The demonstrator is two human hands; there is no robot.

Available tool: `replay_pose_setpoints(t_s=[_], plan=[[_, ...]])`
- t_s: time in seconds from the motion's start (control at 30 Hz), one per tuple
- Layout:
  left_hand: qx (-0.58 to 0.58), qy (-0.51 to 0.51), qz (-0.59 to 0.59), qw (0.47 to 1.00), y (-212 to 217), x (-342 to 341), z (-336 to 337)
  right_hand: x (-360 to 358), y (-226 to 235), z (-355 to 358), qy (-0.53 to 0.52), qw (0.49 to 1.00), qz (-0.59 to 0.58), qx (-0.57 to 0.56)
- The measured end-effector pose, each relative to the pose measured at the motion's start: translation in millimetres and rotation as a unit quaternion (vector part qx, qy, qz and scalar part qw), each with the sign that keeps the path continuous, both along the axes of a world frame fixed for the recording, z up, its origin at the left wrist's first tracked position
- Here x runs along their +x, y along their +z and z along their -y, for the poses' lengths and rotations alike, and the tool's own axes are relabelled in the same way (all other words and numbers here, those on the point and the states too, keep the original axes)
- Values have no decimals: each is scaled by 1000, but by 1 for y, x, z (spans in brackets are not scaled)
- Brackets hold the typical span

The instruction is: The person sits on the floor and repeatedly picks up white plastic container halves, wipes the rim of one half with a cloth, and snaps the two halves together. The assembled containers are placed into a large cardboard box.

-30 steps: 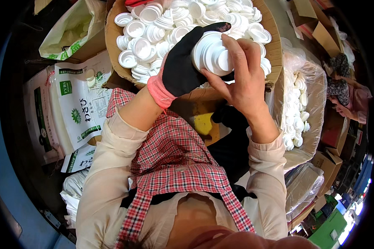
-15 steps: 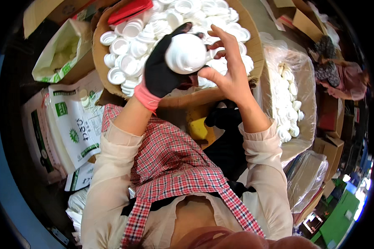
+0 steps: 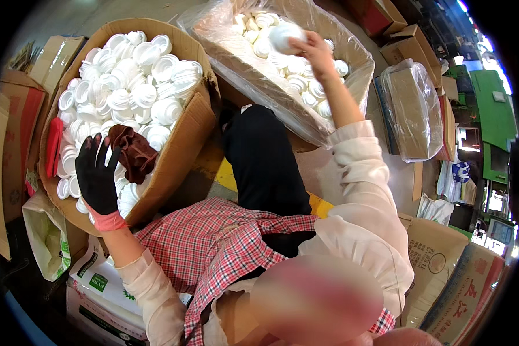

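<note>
On the floor in front of the seated person, two big containers are taking up most of the view: a cardboard box (image 3: 179, 144) heaped with white plastic caps (image 3: 138, 75) is sitting toward the left, and a second box lined with a clear plastic bag (image 3: 259, 75) is lying to the right of it, its near wall touching the person's dark trouser leg, with more white caps piled inside. A red checked apron (image 3: 213, 248) is covering the lap, and flattened cartons and a printed sack are crowding the floor's left edge. The left hand (image 3: 96, 176), wearing a black glove with a pink cuff, is resting with its fingers spread and released over the caps at the near left corner of the cardboard box, just beside a crumpled brown cloth (image 3: 134, 151) lying on the heap; it is grasping nothing. The bare right hand (image 3: 311, 49) is reaching out over the lined box, its fingers clenched around a stack of white caps (image 3: 285, 36) held above the pile near the far wall. To do this well, I would judge that the stack is best lowered close to the pile before the fingers are loosening, so the caps are staying nested rather than scattering, while the gloved hand is settling on the next caps without snagging the cloth.
</note>
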State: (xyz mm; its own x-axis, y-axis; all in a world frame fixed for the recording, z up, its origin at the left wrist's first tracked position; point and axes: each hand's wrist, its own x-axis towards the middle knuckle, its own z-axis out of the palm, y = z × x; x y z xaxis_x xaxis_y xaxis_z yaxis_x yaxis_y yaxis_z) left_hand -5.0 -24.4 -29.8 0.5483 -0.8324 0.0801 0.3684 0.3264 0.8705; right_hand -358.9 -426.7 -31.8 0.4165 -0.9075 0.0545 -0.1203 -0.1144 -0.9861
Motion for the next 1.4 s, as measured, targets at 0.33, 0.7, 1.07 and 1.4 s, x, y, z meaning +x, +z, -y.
replay_pose_setpoints(t_s=[0.33,0.7,1.07,1.4], plan=[[12,-71,-105,992,-45,45,-7,-218,-153,159,-348,822,-441,92],[-78,-135,-209,965,-64,64,17,-241,-195,212,-370,785,-461,186],[-119,-145,-230,955,-57,55,33,-305,-201,203,-235,720,-652,-42],[-14,111,62,992,-19,31,-1,-42,-30,53,57,922,-327,-199]])
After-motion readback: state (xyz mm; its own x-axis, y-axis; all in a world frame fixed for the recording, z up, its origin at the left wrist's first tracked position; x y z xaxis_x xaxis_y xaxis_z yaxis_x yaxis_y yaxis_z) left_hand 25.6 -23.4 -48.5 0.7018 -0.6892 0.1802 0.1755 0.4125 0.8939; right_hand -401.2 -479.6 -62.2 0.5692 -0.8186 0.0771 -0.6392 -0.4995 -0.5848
